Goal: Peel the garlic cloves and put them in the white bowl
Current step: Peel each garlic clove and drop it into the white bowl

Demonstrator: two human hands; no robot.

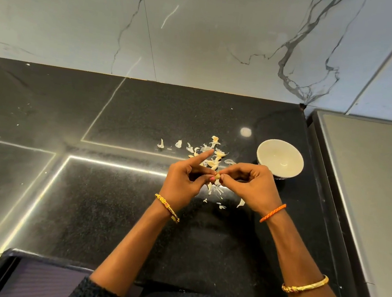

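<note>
Both hands (218, 179) pinch one garlic clove (217, 176) near white bowl (279, 159).

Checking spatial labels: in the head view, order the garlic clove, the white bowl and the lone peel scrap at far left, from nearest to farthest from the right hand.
1. Garlic clove, pinched at the right hand's fingertips.
2. White bowl, just beyond, to its right.
3. Lone peel scrap, far left of the pile.

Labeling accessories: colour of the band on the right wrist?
Orange band, plain in the head view.
</note>
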